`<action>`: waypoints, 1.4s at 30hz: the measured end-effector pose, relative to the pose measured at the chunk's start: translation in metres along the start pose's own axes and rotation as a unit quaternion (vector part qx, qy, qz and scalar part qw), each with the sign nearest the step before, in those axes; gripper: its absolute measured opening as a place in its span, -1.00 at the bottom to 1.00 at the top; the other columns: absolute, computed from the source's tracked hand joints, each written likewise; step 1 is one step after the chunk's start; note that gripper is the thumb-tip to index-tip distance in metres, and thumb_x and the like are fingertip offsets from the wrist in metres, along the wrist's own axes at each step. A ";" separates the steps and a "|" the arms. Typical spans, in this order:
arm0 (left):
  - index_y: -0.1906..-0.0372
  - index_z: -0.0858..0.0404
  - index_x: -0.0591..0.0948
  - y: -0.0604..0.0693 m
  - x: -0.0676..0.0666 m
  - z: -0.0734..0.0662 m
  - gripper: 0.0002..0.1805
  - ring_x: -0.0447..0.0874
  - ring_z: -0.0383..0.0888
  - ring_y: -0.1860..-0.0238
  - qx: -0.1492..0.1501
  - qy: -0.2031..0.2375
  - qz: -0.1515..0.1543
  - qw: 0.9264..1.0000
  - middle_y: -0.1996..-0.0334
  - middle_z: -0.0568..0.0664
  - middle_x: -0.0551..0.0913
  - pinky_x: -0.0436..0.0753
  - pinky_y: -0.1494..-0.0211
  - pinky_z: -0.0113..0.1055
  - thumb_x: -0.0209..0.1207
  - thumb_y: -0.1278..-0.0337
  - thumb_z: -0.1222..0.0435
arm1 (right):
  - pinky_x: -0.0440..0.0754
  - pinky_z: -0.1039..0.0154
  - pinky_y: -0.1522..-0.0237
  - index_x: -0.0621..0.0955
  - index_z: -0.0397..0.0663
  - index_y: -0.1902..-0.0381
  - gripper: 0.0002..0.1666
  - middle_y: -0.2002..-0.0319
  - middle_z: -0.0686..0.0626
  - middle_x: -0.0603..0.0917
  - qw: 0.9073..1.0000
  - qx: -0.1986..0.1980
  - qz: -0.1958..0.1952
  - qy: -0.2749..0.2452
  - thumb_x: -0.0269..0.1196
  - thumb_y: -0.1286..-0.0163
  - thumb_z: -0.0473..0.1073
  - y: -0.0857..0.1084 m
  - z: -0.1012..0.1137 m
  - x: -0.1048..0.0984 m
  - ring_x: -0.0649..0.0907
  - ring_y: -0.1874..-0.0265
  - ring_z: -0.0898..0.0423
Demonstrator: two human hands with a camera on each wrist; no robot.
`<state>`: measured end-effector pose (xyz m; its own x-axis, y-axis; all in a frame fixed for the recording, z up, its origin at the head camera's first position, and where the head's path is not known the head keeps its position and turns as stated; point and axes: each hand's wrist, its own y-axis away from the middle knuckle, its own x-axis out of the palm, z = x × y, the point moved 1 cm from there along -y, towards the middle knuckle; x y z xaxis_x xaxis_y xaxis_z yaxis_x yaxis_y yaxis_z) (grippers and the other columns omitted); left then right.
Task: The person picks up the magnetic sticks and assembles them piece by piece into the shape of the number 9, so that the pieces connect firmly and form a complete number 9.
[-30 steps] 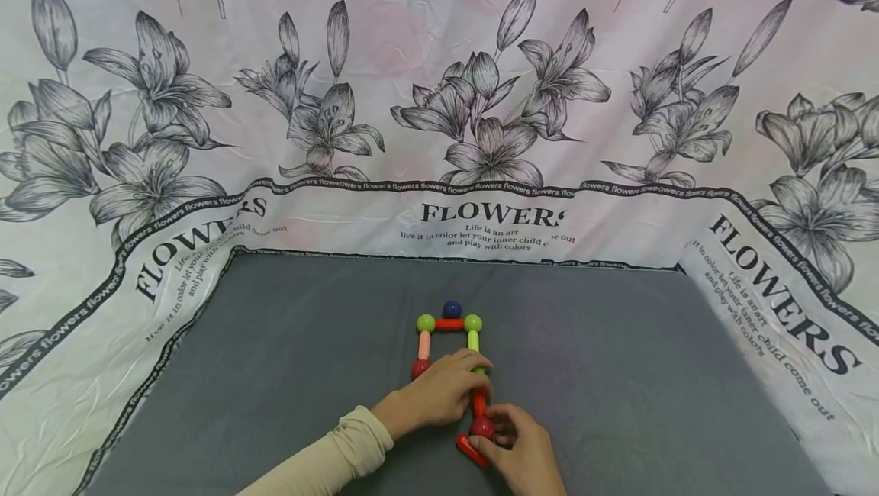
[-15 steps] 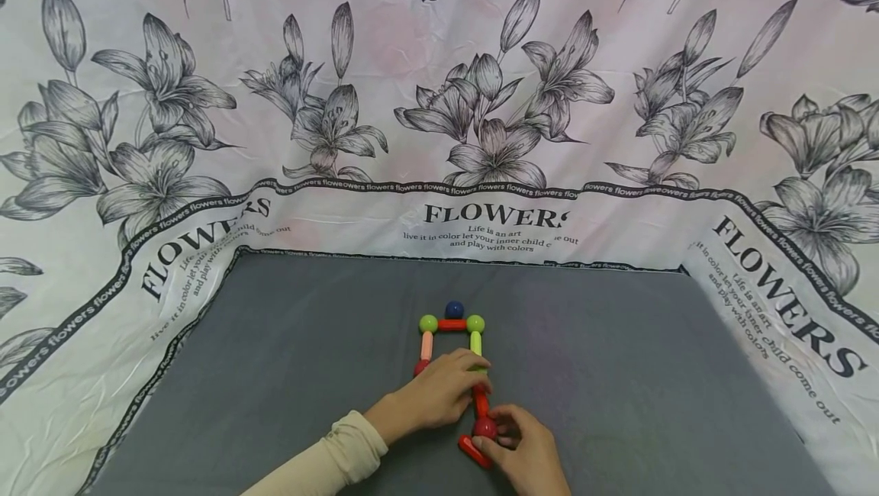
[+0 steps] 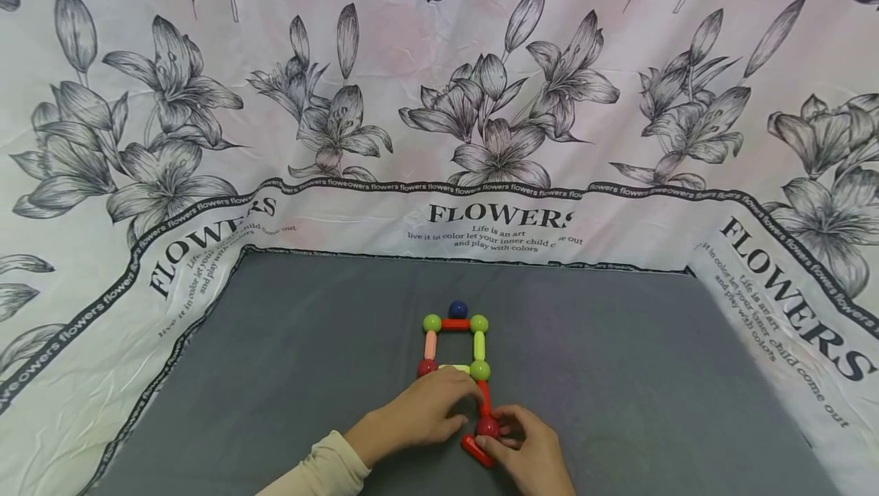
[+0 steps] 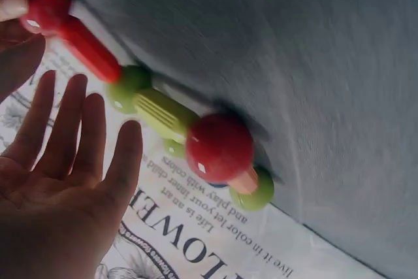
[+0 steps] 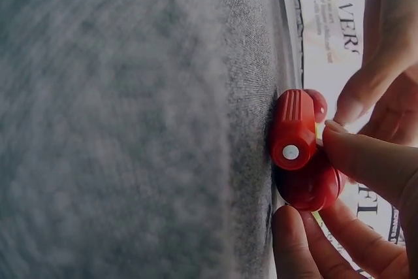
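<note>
A magnetic ball-and-rod square lies on the table: two green balls (image 3: 432, 322) at its back corners, a red ball (image 3: 426, 367) and a green ball (image 3: 480, 370) in front. From that front green ball a red rod (image 3: 485, 398) runs to another red ball (image 3: 488, 426). My right hand (image 3: 529, 454) pinches this ball between thumb and fingers. A second red rod (image 3: 477, 451) touches it, angled to the front left; its silver end shows in the right wrist view. My left hand (image 3: 415, 413) hovers beside the red rod, fingers relaxed and holding nothing, partly covering the pale yellow rod (image 4: 166, 115).
A blue ball (image 3: 458, 309) sits behind the back red rod (image 3: 455, 324). The grey tabletop (image 3: 309, 328) is bordered at the back and sides by a white floral cloth (image 3: 384, 221).
My left hand has let go of the front green ball and red rod and drawn back to the left, uncovering them. My right hand stays on the red ball.
</note>
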<state>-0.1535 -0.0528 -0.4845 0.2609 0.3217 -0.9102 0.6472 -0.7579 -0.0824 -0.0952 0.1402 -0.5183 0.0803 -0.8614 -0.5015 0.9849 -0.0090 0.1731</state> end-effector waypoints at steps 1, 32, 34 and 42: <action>-0.08 -0.01 0.65 0.003 0.000 -0.002 -0.66 0.59 -0.31 -0.15 -0.009 0.015 0.011 1.000 -0.06 -0.25 0.67 0.56 -0.27 -0.35 0.33 -0.20 0.26 | 0.72 0.30 0.26 0.68 -0.11 0.05 -0.48 0.15 -0.04 0.73 1.000 0.002 0.001 -0.001 0.58 -0.04 -0.07 0.000 0.000 0.000 0.68 0.25 0.16; 0.10 -0.09 0.76 0.016 0.024 0.000 -0.77 0.56 -0.54 0.16 -0.037 0.092 0.046 0.994 0.20 -0.41 0.73 0.57 0.04 -0.54 0.42 -0.11 0.18 | 0.70 0.26 0.27 0.68 -0.12 0.06 -0.50 0.20 -0.04 0.75 1.000 0.016 0.013 0.008 0.56 -0.07 -0.06 -0.003 -0.004 -0.006 0.68 0.31 0.18; 0.11 -0.09 0.76 0.016 0.024 0.000 -0.77 0.56 -0.54 0.16 -0.041 0.096 0.044 0.994 0.21 -0.40 0.73 0.57 0.05 -0.54 0.42 -0.11 0.19 | 0.70 0.27 0.28 0.68 -0.13 0.06 -0.51 0.21 -0.04 0.75 1.000 0.012 0.014 0.005 0.56 -0.07 -0.08 -0.003 -0.003 -0.006 0.68 0.31 0.17; 0.12 -0.08 0.77 0.020 0.022 0.005 -0.79 0.59 -0.53 0.15 -0.060 0.102 0.037 0.992 0.18 -0.38 0.74 0.59 0.02 -0.50 0.41 -0.12 0.20 | 0.72 0.27 0.26 0.68 -0.13 0.06 -0.48 0.19 -0.04 0.75 1.000 0.013 0.014 0.003 0.57 -0.06 -0.03 -0.001 -0.003 -0.007 0.68 0.29 0.17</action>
<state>-0.1384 -0.0636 -0.5084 0.4422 0.3852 -0.8100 0.6989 -0.7140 0.0420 -0.0967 0.1473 -0.5178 0.1086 -0.8588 -0.5007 0.9780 0.0022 0.2085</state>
